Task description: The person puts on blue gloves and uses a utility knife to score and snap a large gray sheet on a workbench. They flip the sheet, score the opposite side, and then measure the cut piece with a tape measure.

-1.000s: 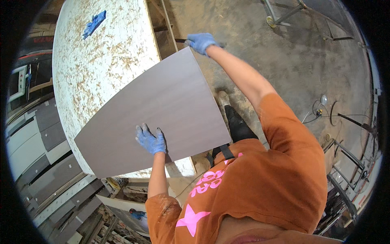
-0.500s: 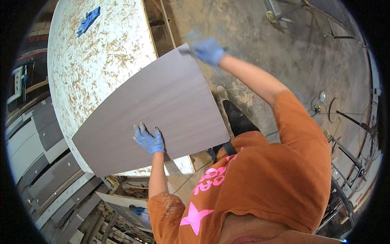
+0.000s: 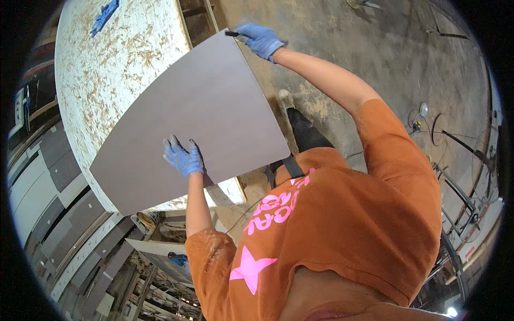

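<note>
Up at the far corner of the grey panel [image 3: 187, 112], my right hand [image 3: 261, 41] has shifted: half a second ago its small dark tool [image 3: 232, 33] lay over the face just inside that corner, and now it sits right at the tip. My right fingers are curled round the tool, though blur hides the exact grip and I can't tell whether it has a blade. My left hand [image 3: 183, 159] is spread flat on the panel, palm down, grasping nothing, much as it was. The panel lies across the scuffed white table [image 3: 118, 69], its straight side jutting past the table edge toward me, over the floor [image 3: 391, 59]. That overhang is my main worry: a hard push down at the unsupported corner could tip or flex the sheet, and one flat palm may not stop it swivelling if I drag sideways. If the tool skids off the tip, it could score the face or swing my right hand wide. My reach looks long, which would make control poorer. The near corner sits close to the black strap [image 3: 293, 167] at my waist, so leaning in might nudge everything askew.
</note>
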The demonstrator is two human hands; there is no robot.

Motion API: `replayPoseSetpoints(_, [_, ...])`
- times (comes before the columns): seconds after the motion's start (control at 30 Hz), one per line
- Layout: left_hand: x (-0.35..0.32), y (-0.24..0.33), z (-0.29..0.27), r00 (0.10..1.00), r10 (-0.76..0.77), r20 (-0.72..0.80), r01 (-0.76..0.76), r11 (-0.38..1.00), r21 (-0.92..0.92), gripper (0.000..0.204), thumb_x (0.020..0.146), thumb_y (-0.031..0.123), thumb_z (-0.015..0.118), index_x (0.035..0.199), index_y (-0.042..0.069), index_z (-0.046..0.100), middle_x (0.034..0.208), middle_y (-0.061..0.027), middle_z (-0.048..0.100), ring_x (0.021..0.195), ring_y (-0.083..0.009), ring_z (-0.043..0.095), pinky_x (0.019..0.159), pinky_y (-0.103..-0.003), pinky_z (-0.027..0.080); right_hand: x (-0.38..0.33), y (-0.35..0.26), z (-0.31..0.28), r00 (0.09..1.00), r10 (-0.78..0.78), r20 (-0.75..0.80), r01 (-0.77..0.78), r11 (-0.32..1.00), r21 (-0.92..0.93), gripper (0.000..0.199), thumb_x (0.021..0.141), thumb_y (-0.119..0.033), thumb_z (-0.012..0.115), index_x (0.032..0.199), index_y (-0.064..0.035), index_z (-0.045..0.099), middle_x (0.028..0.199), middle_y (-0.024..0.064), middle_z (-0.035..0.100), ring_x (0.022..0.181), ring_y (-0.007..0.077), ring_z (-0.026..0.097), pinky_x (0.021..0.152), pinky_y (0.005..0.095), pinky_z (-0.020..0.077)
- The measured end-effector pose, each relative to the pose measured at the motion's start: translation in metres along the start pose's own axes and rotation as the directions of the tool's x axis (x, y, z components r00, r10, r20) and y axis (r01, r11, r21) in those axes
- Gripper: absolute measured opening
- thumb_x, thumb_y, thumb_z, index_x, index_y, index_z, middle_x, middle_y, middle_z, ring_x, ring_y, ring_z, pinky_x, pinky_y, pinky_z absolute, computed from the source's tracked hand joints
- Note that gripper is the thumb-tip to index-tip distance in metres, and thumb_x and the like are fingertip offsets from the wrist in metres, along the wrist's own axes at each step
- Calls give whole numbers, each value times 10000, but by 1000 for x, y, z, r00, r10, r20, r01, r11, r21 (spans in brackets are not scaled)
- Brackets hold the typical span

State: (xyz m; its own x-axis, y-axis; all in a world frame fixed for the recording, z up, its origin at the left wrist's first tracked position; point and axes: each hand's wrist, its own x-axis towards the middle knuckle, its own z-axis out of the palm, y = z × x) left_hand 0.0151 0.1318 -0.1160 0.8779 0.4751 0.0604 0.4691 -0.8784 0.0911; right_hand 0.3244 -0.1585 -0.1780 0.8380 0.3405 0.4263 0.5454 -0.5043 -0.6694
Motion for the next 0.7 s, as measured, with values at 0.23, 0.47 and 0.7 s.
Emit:
replayPoseSetpoints(0.23, [-1,-1,4,999,3,-47,-5,999,-50,674,789,345,685,1376,102,457,1481,-187,346,1369,-351,306,1157,-511,154,-25,-12,-20,935,-159,318,217,964,-157,285,889,-206,587,1151,-306,636,944,42,628,863,254,637,704,385,531])
replayPoseSetpoints(0.47, [-5,-6,8,997,8,-76,-9,1000,-21,667,792,378,681,1361,97,476,1466,-196,370,1353,-364,329,1148,-517,172,-166,-90,-76,713,12,701,-132,984,117,237,938,-202,503,1123,-253,642,988,110,629,889,308,627,756,420,522])
replayPoseSetpoints(0.7, [-6,-13,13,993,15,-117,-18,1000,-24,662,804,451,650,1350,114,489,1461,-190,379,1347,-357,340,1145,-526,170,-163,-101,-101,730,74,680,-214,969,125,265,974,-273,484,1136,-157,659,1102,67,671,952,213,632,851,340,491])
